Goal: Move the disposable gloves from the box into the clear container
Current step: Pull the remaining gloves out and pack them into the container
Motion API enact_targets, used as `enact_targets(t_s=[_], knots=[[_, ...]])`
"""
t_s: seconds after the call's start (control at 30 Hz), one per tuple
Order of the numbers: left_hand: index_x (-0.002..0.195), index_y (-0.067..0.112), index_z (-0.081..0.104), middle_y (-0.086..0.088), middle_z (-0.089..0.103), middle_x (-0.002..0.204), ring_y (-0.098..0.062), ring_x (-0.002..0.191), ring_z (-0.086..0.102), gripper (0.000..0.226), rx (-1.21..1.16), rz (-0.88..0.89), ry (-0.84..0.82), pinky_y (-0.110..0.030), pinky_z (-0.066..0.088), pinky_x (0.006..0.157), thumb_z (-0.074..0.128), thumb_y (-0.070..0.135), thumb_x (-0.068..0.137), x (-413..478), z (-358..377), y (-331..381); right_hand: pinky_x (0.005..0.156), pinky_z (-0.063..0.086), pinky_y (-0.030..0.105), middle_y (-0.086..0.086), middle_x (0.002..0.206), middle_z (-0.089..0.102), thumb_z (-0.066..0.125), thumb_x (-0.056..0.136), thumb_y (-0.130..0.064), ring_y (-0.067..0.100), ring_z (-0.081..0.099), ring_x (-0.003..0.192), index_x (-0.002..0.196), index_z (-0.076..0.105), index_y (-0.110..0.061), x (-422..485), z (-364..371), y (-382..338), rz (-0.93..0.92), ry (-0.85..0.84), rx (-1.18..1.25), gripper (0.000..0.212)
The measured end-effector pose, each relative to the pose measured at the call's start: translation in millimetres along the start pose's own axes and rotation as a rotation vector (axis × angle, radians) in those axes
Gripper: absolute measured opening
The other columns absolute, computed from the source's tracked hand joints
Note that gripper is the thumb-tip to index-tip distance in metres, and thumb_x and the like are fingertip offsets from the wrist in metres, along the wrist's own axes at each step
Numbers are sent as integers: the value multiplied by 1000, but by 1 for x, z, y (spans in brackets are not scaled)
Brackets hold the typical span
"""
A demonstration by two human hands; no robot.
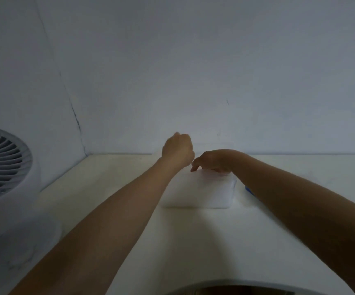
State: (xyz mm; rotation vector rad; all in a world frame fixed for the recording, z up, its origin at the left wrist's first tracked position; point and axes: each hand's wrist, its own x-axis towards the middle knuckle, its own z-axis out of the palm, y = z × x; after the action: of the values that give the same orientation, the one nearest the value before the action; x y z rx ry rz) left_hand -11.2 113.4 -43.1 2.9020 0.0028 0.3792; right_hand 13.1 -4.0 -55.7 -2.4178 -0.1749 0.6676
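White table [193, 241], container [204, 194] lying crosswise, left fingers [181, 138] curled, grip unclear, right fingers [195, 166] atop.

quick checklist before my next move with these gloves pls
1. Right hand steadying the white container: ok, it rests on the far end of the top.
2. Left hand holding anything: cannot tell; the fingers are curled and nothing shows in them.
3. Container open: cannot tell, it is too washed out.
4. Second box located: cannot tell; only a blue edge shows by the right forearm.
5. Fan out of the way: ok, it is off to the left.
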Motion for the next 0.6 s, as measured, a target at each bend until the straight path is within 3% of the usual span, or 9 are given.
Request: enact_targets(t_s=[0.07,0.13,0.2,0.27,0.37,0.5,0.6], knots=[[120,2,58,-18,61,119,-29,84,60,30,-189,-148,-342,-30,45,65,45,11,95,3,3,3,99,47,36,13,113,63,45,99,-21,28,62,95,126,59,-8,1,0,1,14,0,77,33],[135,6,47,-14,55,126,-24,83,55,38,-204,-240,-523,-31,47,70,39,19,101,4,7,1,93,50,36,14,102,62,46,98,-16,27,61,90,123,54,-4,2,-2,3,45,4,131,29],[144,8,38,-11,48,134,-24,97,57,46,-197,-314,-565,-34,49,90,39,29,103,8,10,-4,94,50,37,16,110,62,44,98,-13,29,61,96,120,53,-2,6,-6,7,76,17,172,26],[148,8,30,-12,42,143,-26,112,56,55,-150,-337,-600,-38,46,98,38,37,103,13,9,-6,95,50,37,17,111,60,42,99,-15,32,60,101,118,52,-1,10,-10,10,111,44,190,26],[150,11,29,-13,38,145,-26,112,53,57,-59,-341,-645,-36,44,92,35,42,103,19,10,-11,97,46,34,14,111,53,43,100,-28,27,56,102,123,51,1,13,-13,12,143,45,67,38],[144,9,39,-14,45,140,-29,110,56,63,-58,-424,-751,-35,45,84,37,53,98,23,26,-21,75,50,30,12,100,60,44,99,-26,23,60,79,118,56,0,14,-6,12,134,-91,8,35],[143,10,41,-12,46,140,-28,97,61,68,-125,-461,-728,-34,48,72,39,59,95,23,29,-22,90,49,33,14,108,59,44,99,-30,27,59,97,122,56,-1,12,-4,9,117,-74,-12,39]])
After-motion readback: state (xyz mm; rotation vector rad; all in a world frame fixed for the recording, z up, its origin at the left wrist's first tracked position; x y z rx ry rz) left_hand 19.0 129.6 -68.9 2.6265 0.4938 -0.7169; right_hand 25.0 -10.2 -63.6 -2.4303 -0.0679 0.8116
